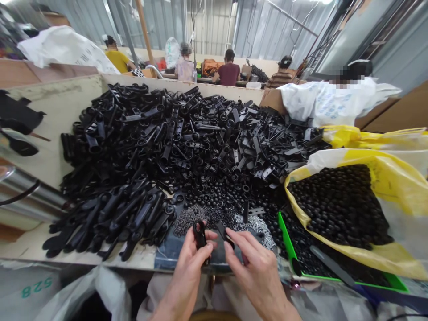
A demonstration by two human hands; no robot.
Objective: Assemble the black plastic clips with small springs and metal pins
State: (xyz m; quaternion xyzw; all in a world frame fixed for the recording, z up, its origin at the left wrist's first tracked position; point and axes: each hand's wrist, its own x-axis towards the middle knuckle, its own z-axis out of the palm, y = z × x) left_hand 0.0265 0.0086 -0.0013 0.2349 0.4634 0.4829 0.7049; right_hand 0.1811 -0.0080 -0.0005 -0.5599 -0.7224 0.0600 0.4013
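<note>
My left hand (189, 263) grips a black plastic moulded part (199, 235) upright between thumb and fingers. My right hand (256, 269) pinches a small flat black plastic piece (222, 232) close to that part, and the two look close to touching. In front of my hands lies a blue mat (170, 249), with small dark coils (197, 218) and silver pins (256, 229) heaped at its far side. A huge mound of black plastic parts (174, 142) covers the wooden table (72, 247), with long black handles (117, 218) nearest my left hand.
To the right, a yellow-and-white sack (384, 191) holds black balls, beside a green tray (294, 240). A metal pipe (30, 191) runs along the left. A white sack (93, 298) sits below the table edge. Several co-workers sit beyond the table.
</note>
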